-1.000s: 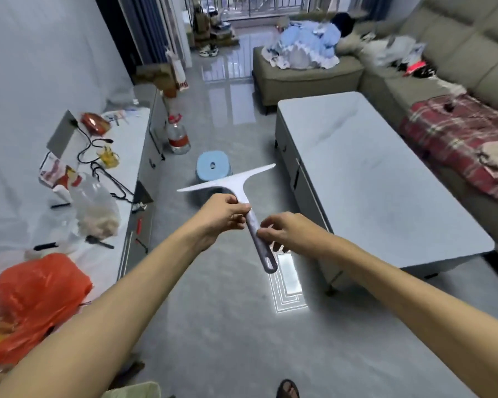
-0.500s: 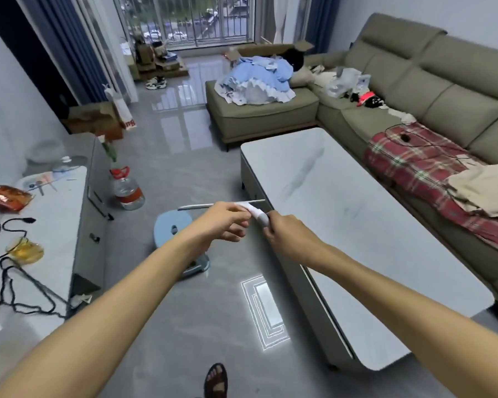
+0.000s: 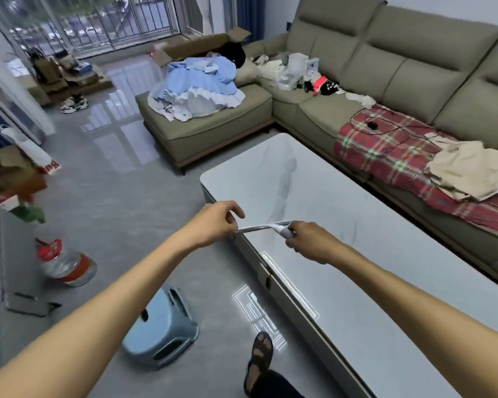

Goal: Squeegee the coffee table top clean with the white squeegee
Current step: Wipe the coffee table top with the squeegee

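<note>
I hold the white squeegee in front of me, over the near left edge of the coffee table, a long pale marble-look top with rounded corners. My right hand is wrapped around the squeegee's handle, which it hides. My left hand pinches the left end of the blade, seen edge-on as a thin grey strip. The blade hovers just above the table top; whether it touches is unclear.
A grey-green corner sofa with a plaid blanket and clothes runs behind and right of the table. A blue plastic stool and a water jug stand on the floor at left. My sandalled foot is beside the table.
I have turned and stepped toward the coffee table. The squeegee tipped from upright to blade edge-on, and my left hand slid from the neck out to the blade's left end.
</note>
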Available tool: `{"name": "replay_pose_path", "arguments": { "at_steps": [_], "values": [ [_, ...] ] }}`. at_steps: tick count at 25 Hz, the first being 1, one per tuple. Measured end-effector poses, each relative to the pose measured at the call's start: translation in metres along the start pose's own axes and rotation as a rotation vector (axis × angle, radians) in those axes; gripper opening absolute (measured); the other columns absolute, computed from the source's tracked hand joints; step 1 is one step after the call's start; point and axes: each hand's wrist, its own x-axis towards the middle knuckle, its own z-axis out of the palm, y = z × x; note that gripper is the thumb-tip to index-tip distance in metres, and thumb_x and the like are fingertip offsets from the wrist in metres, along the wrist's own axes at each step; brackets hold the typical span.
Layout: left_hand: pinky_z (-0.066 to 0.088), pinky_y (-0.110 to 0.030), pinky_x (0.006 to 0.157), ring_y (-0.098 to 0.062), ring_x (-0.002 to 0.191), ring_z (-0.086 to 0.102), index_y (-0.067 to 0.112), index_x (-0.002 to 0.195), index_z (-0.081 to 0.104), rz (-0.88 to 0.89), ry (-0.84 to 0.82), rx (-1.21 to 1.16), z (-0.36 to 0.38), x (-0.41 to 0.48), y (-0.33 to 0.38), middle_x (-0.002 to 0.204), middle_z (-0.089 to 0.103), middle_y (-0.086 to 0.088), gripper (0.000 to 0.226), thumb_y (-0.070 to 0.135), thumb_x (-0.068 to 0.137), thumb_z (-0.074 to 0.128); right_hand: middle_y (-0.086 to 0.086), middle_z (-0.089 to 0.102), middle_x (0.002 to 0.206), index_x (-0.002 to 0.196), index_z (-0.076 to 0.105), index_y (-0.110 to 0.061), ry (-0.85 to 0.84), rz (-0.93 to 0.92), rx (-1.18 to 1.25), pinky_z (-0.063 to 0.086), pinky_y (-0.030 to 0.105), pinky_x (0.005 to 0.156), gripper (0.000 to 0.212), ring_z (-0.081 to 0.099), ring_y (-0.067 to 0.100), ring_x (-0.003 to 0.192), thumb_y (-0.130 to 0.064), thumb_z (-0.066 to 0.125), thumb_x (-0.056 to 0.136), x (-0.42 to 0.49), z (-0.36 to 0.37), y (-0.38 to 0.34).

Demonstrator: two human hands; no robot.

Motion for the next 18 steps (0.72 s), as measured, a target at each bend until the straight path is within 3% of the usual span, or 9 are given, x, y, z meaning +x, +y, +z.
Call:
{"name": "replay_pose_path", "arguments": {
  "at_steps": [3, 6, 10, 12, 15, 18],
  "values": [
    [0.049, -0.028, 0.070, -0.003, 0.064, 0.057, 0.020, 0.102, 0.065, 0.037, -0.062, 0.047, -0.042, 0.075, -0.011, 0.071, 0.067, 0.008, 0.030, 0.004, 0.078, 0.056, 0.013, 0.064, 0.094, 0.104, 0.059, -0.012, -0.044, 0.053, 0.081, 0.032, 0.024, 0.040, 0.034, 0.048, 0.024, 0.060, -0.041, 0.043, 0.096, 0.076, -0.031, -0.015],
    [0.050, -0.030, 0.072, -0.010, 0.069, 0.059, 0.019, 0.103, 0.064, 0.051, -0.066, 0.001, -0.084, 0.151, -0.026, 0.079, 0.071, 0.001, 0.031, 0.002, 0.078, 0.058, 0.014, 0.064, 0.087, 0.099, 0.060, -0.013, -0.002, 0.086, 0.182, 0.030, 0.023, 0.040, 0.035, 0.045, 0.024, 0.058, -0.044, 0.045, 0.094, 0.143, -0.073, -0.037],
    [0.055, -0.039, 0.076, -0.016, 0.074, 0.063, 0.022, 0.097, 0.065, 0.061, -0.152, -0.052, -0.116, 0.275, -0.069, 0.075, 0.069, 0.005, 0.035, -0.004, 0.073, 0.060, 0.007, 0.058, 0.076, 0.086, 0.059, -0.021, 0.080, 0.215, 0.312, 0.029, 0.021, 0.040, 0.025, 0.044, 0.023, 0.056, -0.043, 0.046, 0.091, 0.245, -0.103, -0.047],
    [0.055, -0.040, 0.073, -0.018, 0.073, 0.064, 0.026, 0.092, 0.064, 0.065, -0.215, -0.053, -0.127, 0.341, -0.094, 0.074, 0.068, 0.005, 0.037, -0.006, 0.072, 0.060, 0.006, 0.056, 0.075, 0.097, 0.062, -0.019, 0.101, 0.292, 0.380, 0.029, 0.020, 0.038, 0.027, 0.044, 0.021, 0.055, -0.040, 0.046, 0.094, 0.293, -0.104, -0.047],
    [0.047, -0.028, 0.054, -0.015, 0.068, 0.061, 0.032, 0.087, 0.060, 0.086, -0.322, -0.006, -0.150, 0.443, -0.121, 0.075, 0.066, 0.004, 0.041, -0.007, 0.074, 0.057, 0.007, 0.056, 0.074, 0.105, 0.063, -0.008, 0.194, 0.454, 0.503, 0.027, 0.019, 0.038, 0.036, 0.042, 0.022, 0.054, -0.038, 0.044, 0.096, 0.367, -0.110, -0.054],
    [0.038, -0.019, 0.048, -0.016, 0.068, 0.058, 0.024, 0.092, 0.061, 0.086, -0.406, 0.007, -0.170, 0.526, -0.127, 0.079, 0.065, 0.002, 0.034, -0.006, 0.076, 0.060, 0.013, 0.061, 0.084, 0.100, 0.060, -0.006, 0.275, 0.552, 0.502, 0.029, 0.021, 0.043, 0.034, 0.046, 0.026, 0.060, -0.035, 0.043, 0.095, 0.428, -0.127, -0.065]
  ]
}}
